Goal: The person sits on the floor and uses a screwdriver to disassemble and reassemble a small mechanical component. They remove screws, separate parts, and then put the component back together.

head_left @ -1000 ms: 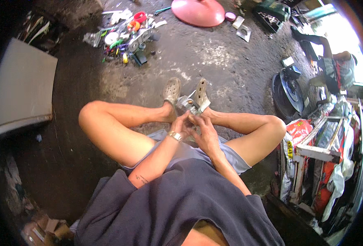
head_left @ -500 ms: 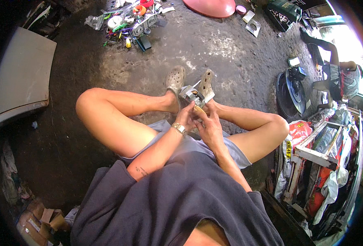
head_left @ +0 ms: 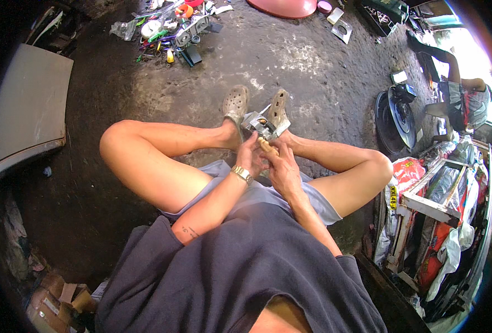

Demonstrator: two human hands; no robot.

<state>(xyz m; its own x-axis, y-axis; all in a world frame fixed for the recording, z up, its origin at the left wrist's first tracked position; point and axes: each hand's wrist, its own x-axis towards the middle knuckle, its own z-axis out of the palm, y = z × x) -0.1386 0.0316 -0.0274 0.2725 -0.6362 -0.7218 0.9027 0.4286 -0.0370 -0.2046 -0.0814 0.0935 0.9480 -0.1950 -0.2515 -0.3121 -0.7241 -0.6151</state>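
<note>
knobbly tan piece (head_left: pixel 266 146) in right hand (head_left: pixel 285 173); left hand (head_left: pixel 248 157), grip unclear, near boxy silvery metal part (head_left: pixel 255 122)

I wear this view's camera on my head, the left one of a side-by-side pair, and it faces steeply down over my dark shirt (head_left: pixel 235 261). The shirt is nearest, filling the lower edge — my left hand (head_left: pixel 249 158) and right hand (head_left: pixel 285 175) come a little farther off, close to the middle. Beyond my shoes (head_left: pixel 236 102) the floor (head_left: pixel 196 105) stretches to the top edge. The fisheye reaches wide — a pale panel (head_left: pixel 26 105) bends at left, and a person (head_left: pixel 471 105) shows small near the right rim.
</note>
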